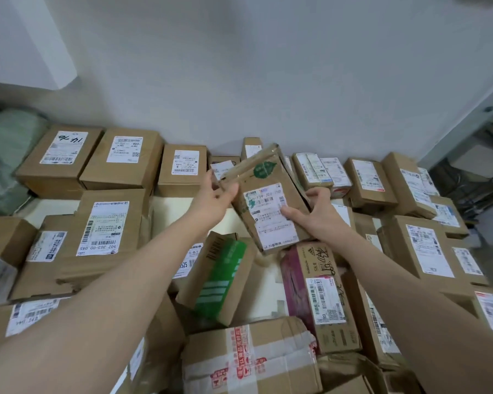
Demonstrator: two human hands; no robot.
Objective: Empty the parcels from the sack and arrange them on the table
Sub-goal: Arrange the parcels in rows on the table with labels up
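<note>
A flat brown cardboard parcel [271, 194] with a green leaf mark and a white label is held above the table, tilted. My left hand [215, 194] grips its upper left edge. My right hand [315, 213] holds its right side, thumb on the label. Below it the table [268, 277] is crowded with several cardboard parcels: a green-printed box [219, 277], a purple-sided box [319, 297], and a box bound with red-printed tape [251, 362]. A grey-green sack [3, 155] lies at the far left.
A row of labelled boxes [123, 160] lines the white wall [268, 66] at the back. More boxes [421, 245] are stacked on the right, near the table's edge. A white strip of bare tabletop shows behind my left forearm.
</note>
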